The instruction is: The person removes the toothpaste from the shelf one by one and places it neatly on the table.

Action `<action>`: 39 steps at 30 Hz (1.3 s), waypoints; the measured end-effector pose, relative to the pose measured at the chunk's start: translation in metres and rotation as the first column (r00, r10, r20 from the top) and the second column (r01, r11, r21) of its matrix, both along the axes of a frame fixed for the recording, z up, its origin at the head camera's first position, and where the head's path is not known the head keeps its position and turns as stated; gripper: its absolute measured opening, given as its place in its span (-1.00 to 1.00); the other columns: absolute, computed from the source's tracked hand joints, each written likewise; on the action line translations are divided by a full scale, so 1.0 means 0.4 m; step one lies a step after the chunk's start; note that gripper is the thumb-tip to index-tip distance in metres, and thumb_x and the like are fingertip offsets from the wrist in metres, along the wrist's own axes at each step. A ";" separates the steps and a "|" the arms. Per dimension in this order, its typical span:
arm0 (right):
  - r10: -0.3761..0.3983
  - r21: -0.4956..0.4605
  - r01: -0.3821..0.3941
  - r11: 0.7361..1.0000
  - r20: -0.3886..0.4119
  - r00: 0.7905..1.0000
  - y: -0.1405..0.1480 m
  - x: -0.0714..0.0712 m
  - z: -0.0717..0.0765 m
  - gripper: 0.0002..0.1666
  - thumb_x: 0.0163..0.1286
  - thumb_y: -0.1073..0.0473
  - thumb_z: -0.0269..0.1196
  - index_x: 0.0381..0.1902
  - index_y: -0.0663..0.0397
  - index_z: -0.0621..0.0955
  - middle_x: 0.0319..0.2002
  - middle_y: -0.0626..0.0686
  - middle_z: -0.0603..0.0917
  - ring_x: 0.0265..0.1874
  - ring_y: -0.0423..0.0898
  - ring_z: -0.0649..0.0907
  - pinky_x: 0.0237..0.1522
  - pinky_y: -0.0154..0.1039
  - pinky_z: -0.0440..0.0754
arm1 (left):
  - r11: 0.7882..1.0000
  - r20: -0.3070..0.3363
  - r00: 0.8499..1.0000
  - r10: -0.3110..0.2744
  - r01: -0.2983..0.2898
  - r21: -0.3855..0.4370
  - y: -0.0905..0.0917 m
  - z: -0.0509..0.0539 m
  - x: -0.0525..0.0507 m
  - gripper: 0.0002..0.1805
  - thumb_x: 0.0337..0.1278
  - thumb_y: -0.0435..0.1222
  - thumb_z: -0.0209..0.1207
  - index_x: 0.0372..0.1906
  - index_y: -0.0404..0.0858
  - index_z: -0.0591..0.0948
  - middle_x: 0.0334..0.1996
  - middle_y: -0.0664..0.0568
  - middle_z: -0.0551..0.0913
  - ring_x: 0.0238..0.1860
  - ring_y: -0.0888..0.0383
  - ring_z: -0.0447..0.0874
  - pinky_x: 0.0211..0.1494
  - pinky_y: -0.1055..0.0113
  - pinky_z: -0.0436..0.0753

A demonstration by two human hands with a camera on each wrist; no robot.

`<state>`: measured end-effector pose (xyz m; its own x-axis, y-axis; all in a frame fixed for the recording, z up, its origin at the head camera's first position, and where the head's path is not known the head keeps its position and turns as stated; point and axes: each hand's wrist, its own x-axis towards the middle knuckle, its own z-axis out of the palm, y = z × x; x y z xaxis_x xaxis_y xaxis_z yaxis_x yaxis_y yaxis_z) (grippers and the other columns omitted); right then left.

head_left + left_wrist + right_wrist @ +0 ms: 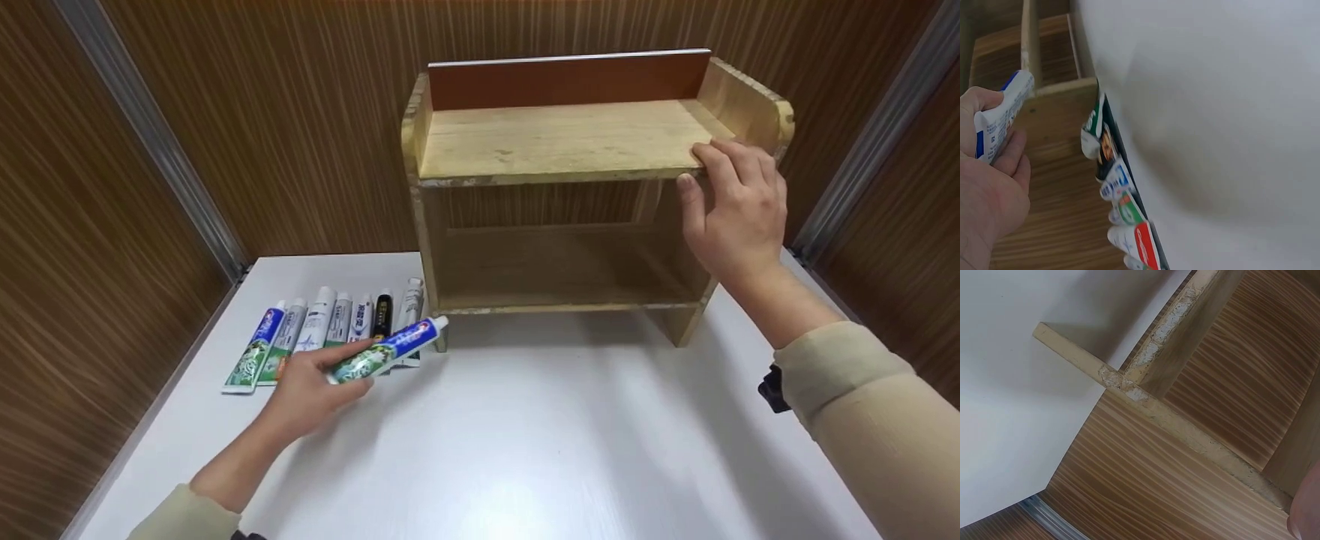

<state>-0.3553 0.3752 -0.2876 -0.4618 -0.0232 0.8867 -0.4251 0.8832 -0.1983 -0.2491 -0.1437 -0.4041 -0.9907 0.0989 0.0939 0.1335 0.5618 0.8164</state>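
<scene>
My left hand (311, 390) grips a blue, green and white toothpaste tube (394, 349), its white cap pointing up to the right. In the left wrist view the same tube (1008, 112) sits between thumb and fingers, raised off the table. Below and behind it, several other toothpaste tubes (319, 319) lie side by side, one of them black (383, 311). My right hand (742, 206) rests on the front edge of the small wooden shelf (555, 142), near its right side, fingers on the top board and thumb at the front. Only a fingertip (1306, 512) shows in the right wrist view.
The shelf has a lower board (555, 270) between its side panels and stands at the back of a white table (525, 435). Wood-patterned walls (300, 135) with metal corner strips (157, 135) enclose the left, back and right.
</scene>
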 end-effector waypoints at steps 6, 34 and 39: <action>-0.006 0.010 0.006 1.000 0.001 1.000 0.017 0.007 -0.002 -0.51 0.61 -0.09 0.18 0.27 0.10 0.64 0.28 0.19 0.63 0.38 0.21 0.48 0.37 0.30 0.34 | 0.999 -0.022 0.999 0.045 -0.046 -0.017 -0.060 0.002 0.008 -0.37 0.15 -0.27 0.51 0.37 -0.10 0.66 0.33 -0.29 0.62 0.12 -0.09 0.59 0.01 0.34 0.62; -0.005 0.026 0.005 1.000 -0.010 1.000 0.027 0.014 0.006 -0.49 0.63 -0.10 0.15 0.28 0.12 0.63 0.28 0.20 0.62 0.36 0.22 0.48 0.35 0.32 0.36 | 0.898 0.118 0.899 0.421 -0.432 0.083 -0.308 -0.025 -0.067 -0.22 0.37 0.02 0.38 0.61 0.07 0.37 0.55 -0.28 0.36 0.26 -0.08 0.47 -0.15 0.61 0.63; -0.009 0.037 0.009 0.999 -0.011 1.000 0.030 0.014 0.005 -0.47 0.64 -0.11 0.13 0.28 0.15 0.63 0.28 0.22 0.62 0.36 0.24 0.48 0.34 0.32 0.36 | 0.863 0.126 0.864 0.488 -0.499 0.081 -0.352 -0.045 -0.097 -0.22 0.39 0.04 0.35 0.61 0.03 0.38 0.55 -0.26 0.38 0.25 -0.01 0.51 0.00 0.51 0.62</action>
<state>-0.3496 0.3871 -0.2854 -0.4526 -0.0522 0.8902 -0.4187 0.8938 -0.1605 -0.2879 -0.2846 -0.4223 -0.9116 -0.4104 -0.0237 -0.2213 0.4415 0.8695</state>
